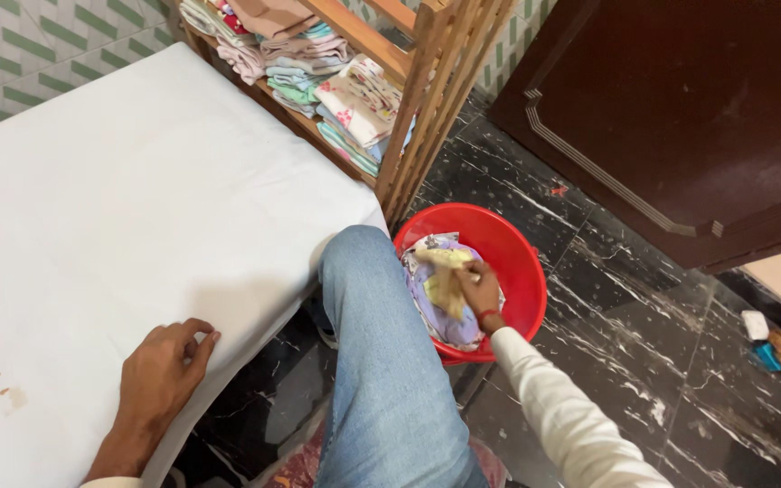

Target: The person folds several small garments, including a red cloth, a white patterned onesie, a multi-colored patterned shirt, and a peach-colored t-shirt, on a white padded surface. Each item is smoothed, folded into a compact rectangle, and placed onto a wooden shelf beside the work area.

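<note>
Two bare hands are at work. The right hand (481,287), at the end of a cream sleeve, reaches into a round, glossy red plastic tub (517,258) on the black marbled stone floor (625,361), fingers closed around a crumpled pale-yellow cloth (445,282) lying atop soft lilac printed fabric (427,303). The left hand (163,366) rests flat, fingers loosely spread and holding nothing, on the edge of a smooth white sheet-covered table (119,199). A slatted wooden rack (427,99) nearby carries folded cloths (354,99).

Glossy plastic tub (522,258), probably cotton cloth (445,285)
</note>
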